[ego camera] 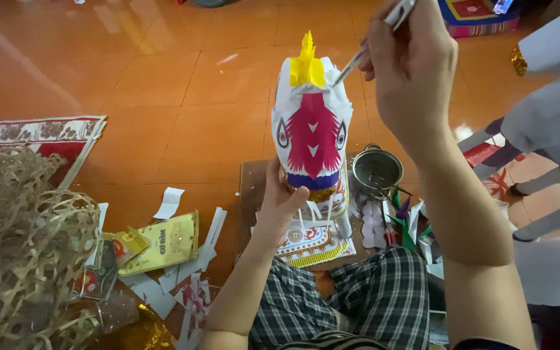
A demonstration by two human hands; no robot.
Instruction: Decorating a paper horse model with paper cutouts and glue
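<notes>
**A:** Grip check? How far along is it?

**B:** Left hand (284,202) clamps the paper horse head (311,133) at its base, above the board; right hand (409,61) pinches a thin brush (374,40) near the yellow crest (308,65). Mostly decorated, I'd say; crest detailing left. Long axis upright, face toward the camera.

We see the left hand (280,198) gripping the base of an upright paper figure (311,126), white with a red front, painted eyes and a yellow crest. The right hand (409,71) holds a thin brush (365,48), its tip just beside the crest. Behind the figure stands a small metal pot (377,170). Paper scraps (170,202), a yellow packet (163,243) and a woven bamboo frame (21,246) lie on the tiled floor (183,84).
</notes>
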